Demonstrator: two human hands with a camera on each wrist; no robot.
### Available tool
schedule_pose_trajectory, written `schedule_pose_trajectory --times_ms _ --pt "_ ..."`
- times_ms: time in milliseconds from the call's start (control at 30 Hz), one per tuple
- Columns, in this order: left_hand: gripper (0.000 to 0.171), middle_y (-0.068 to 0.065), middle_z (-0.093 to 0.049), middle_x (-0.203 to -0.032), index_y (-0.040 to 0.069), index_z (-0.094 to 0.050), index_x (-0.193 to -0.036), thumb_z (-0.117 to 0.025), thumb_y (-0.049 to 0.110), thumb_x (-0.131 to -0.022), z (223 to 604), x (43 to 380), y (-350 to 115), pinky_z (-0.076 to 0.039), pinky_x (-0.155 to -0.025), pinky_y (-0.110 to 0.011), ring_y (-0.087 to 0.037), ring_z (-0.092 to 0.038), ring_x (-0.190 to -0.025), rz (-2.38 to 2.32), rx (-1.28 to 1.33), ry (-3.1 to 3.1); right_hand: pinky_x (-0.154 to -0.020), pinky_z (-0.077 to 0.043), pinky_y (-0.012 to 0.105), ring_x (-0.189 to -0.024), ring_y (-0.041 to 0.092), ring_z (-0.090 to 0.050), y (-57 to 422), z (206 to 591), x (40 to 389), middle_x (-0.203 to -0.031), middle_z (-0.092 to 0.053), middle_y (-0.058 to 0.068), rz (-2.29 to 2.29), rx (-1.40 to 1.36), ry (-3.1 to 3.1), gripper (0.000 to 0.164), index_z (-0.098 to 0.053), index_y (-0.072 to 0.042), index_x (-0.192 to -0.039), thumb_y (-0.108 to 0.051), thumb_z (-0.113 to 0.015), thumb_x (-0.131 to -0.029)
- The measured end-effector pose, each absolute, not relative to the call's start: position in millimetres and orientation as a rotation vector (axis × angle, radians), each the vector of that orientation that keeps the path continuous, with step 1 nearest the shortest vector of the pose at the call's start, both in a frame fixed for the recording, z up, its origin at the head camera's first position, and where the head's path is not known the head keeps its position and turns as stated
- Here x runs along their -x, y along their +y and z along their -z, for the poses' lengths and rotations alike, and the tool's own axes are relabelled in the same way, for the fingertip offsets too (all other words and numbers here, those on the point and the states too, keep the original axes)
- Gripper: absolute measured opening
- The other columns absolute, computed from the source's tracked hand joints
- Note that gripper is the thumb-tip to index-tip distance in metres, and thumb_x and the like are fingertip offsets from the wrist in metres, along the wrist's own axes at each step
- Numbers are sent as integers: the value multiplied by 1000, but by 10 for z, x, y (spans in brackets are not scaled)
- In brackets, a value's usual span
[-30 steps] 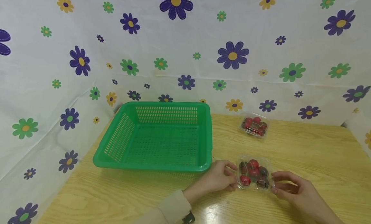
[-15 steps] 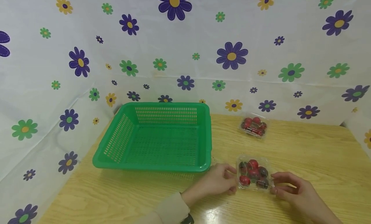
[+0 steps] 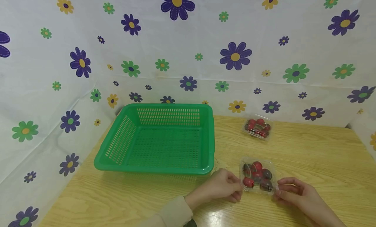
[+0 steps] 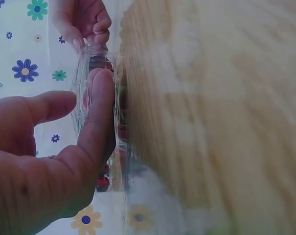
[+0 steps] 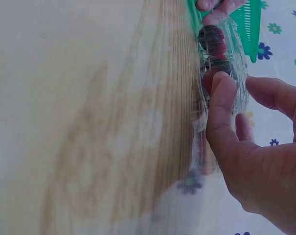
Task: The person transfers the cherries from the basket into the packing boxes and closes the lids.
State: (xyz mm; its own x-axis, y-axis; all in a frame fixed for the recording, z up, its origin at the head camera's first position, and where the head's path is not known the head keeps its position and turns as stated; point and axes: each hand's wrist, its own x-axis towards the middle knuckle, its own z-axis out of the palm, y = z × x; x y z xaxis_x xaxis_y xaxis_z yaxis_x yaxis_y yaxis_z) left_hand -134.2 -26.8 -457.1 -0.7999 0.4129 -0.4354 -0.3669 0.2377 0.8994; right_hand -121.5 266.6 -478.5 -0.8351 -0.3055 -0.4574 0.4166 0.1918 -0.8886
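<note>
A clear plastic box of cherries (image 3: 258, 174), some bright red and others nearly black, lies on the table between my hands. My left hand (image 3: 224, 184) grips its left edge near the front corner; in the left wrist view the thumb and fingers (image 4: 101, 93) straddle that edge. At the right side, my right hand (image 3: 298, 194) pinches the front corner, its fingertips (image 5: 223, 85) against the side wall in the right wrist view. Farther back stands a second clear box of cherries (image 3: 258, 126), which neither hand touches.
A green plastic basket (image 3: 212, 139) with slotted walls stands to the left, its near right corner close to my left hand. Behind the wooden table (image 3: 317, 152) hangs a white cloth (image 3: 199, 31) printed with flowers.
My left hand has shifted slightly toward me along the near box's left side, its fingers closer to the front corner. The right hand stays at the right side; basket and far box are unmoved.
</note>
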Motion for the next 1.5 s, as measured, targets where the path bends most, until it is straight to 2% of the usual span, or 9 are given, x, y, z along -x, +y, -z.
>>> schedule_pose_trajectory --times_ms 167,500,800,967,1267,1500 --pt "13 -10 -73 -77 0 -72 -99 -67 11 -96 4584 1366 -277 -63 -65 -28 -11 -68 -61 -1637 -24 1873 -87 -62 31 -96 17 -76 2679 4783 1225 -105 -75 0 1746 -103 1821 37 -51 3 -133 -13 -62 -102" --pt "14 -10 -73 -77 -1 -73 -93 -66 11 -95 4577 1372 -233 -63 -64 -27 -13 -68 -62 -1647 -33 1809 -86 -61 27 -93 13 -74 2691 4736 1245 -102 -72 -2 1775 -191 1762 27 -55 3 -127 -11 -57 -104" --pt "8 -7 -70 -74 5 -68 -89 -64 11 -92 4596 1361 -180 -62 -60 -26 -12 -65 -59 -1605 -14 1821 -78 -61 25 -88 11 -73 2687 4752 1231 -96 -71 -4 1762 -203 1773 9 -58 -9 -111 -13 -52 -106" --pt "7 -6 -69 -72 6 -67 -91 -63 11 -94 4592 1370 -186 -62 -59 -26 -11 -64 -57 -1583 -25 1802 -77 -62 26 -88 11 -73 2670 4764 1215 -95 -71 -3 1738 -217 1817 9 -58 -9 -106 -15 -51 -106" --pt "13 -6 -68 -73 5 -67 -89 -60 14 -95 4573 1384 -205 -63 -61 -29 -12 -65 -59 -1571 -36 1745 -71 -62 25 -84 10 -74 2615 4727 1216 -91 -71 -1 1735 -277 1801 8 -58 -11 -103 -15 -51 -106" --pt "21 -6 -70 -73 5 -68 -82 -61 20 -94 4606 1390 -197 -61 -58 -27 -11 -65 -57 -1558 -12 1807 -71 -62 26 -84 12 -75 2610 4718 1228 -92 -71 0 1738 -315 1768 6 -59 -13 -102 -15 -54 -105"
